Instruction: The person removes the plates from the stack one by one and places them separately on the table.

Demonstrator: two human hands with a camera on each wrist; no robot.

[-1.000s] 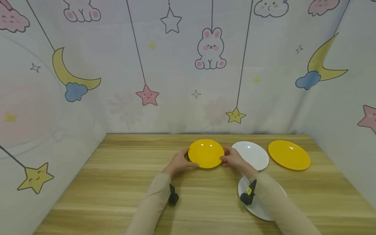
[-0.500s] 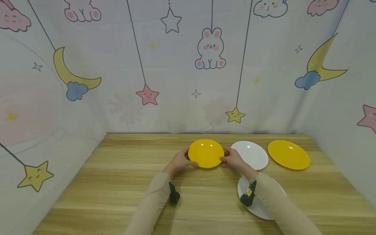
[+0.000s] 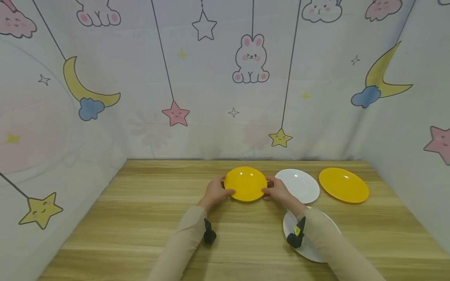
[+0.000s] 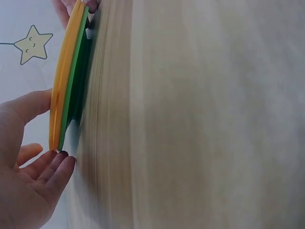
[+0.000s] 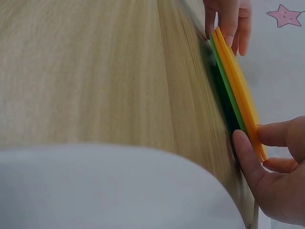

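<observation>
At the back middle of the table, both hands hold a small stack of plates by its sides, with a yellow plate [image 3: 246, 184] on top. From the side, a green plate [image 4: 70, 90] shows beneath the yellow rims, close over the tabletop. The left hand [image 3: 214, 192] grips the left edge, thumb at the front rim and fingers round the side. On the opposite edge, the right hand [image 3: 280, 190] pinches the rim between thumb and fingers. The wrist views show the green plate [image 5: 228, 88] with its underside in shadow.
Right of the stack lie a white plate [image 3: 299, 187] and another yellow plate [image 3: 343, 185]. A second white plate [image 3: 309, 248] sits nearer, partly hidden under the right sleeve. Printed cloth [image 3: 211, 78] hangs along the back edge of the wooden table [image 3: 140, 218].
The left thumb has shifted slightly up along the front rim of the stack. The plates and the right hand have stayed almost where they were.
</observation>
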